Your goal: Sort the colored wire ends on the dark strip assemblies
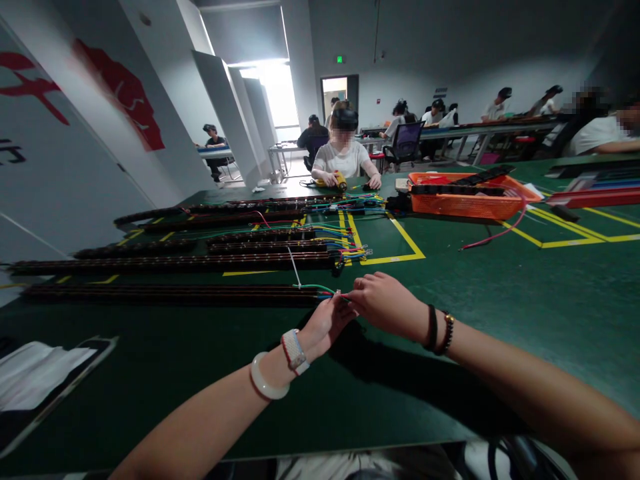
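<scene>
My left hand (325, 327) is closed in a pinch at the end of a long dark strip (175, 295) lying across the green table. Coloured wires (325, 290), green, blue and red among them, run from that end into its fingers. Meeting it fingertip to fingertip, my right hand (387, 300) is also closed, pinching the wires where a bit of red shows. The exact wire tips are hidden between my fingers. A white cable tie (295, 268) stands up from the strip, just left of the hands.
More dark strips (175, 263) with coloured wire ends lie beyond. An orange basket (460, 207) holds black pieces, and a pink wire (493, 237) hangs from it. A person (340, 157) sits opposite with a yellow tool (341, 181). A black-edged board with white papers (40, 373) lies left.
</scene>
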Demonstrator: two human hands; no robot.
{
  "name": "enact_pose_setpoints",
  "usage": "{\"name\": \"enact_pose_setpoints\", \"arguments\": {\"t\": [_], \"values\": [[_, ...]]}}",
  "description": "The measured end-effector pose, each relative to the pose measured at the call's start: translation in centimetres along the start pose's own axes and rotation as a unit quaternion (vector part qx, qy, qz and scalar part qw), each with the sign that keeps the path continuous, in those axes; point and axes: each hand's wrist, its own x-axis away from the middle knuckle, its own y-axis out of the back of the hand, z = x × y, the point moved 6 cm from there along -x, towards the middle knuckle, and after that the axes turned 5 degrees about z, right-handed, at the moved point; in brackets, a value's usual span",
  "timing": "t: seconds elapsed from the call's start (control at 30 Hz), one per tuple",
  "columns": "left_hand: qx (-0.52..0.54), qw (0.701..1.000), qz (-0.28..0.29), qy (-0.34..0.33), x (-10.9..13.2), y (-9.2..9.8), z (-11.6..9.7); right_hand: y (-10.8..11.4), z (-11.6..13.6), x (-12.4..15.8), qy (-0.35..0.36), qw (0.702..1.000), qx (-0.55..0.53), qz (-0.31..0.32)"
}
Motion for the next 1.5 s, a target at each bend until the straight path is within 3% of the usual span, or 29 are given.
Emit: {"name": "enact_pose_setpoints", "arguments": {"t": [0.1, 0.2, 0.5, 0.73, 0.87, 1.03, 1.13, 1.3, 1.5], "values": [[-0.005, 1.0, 0.017, 0.006, 0.0, 0.1, 0.1, 1.5, -2.6, 0.3, -0.063, 0.998, -0.015, 0.023], [-0.017, 1.0, 0.018, 0.013, 0.3, 0.0, 0.1, 1.7, -3.5, 0.8, -0.091, 0.993, -0.026, 0.073], [-0.04, 0.998, 0.044, 0.018, 0.1, -0.4, 0.0, -0.3, 0.7, 2.9, -0.1, 0.984, -0.018, 0.149], [-0.028, 0.999, 0.038, 0.017, 0.2, -0.5, 0.0, -1.7, 2.5, 2.0, -0.156, 0.977, -0.022, 0.144], [-0.029, 0.999, 0.031, 0.031, 0.2, -0.6, 0.2, -1.0, 2.5, 1.9, -0.171, 0.978, -0.024, 0.12], [-0.002, 0.999, 0.046, 0.011, 0.4, -0.7, 0.0, 1.8, 0.3, 2.2, -0.205, 0.978, -0.006, 0.044], [-0.011, 0.999, 0.037, 0.005, 0.6, -0.5, -0.2, 2.2, -2.3, 1.8, -0.24, 0.971, 0.008, 0.006], [-0.009, 0.998, 0.053, 0.029, 0.2, -0.5, -0.1, -1.0, -6.1, 0.1, -0.278, 0.96, 0.01, 0.032], [-0.007, 0.999, 0.044, 0.029, -0.1, -0.6, -0.5, -4.1, -7.6, -1.2, -0.258, 0.966, -0.002, 0.028]]}}
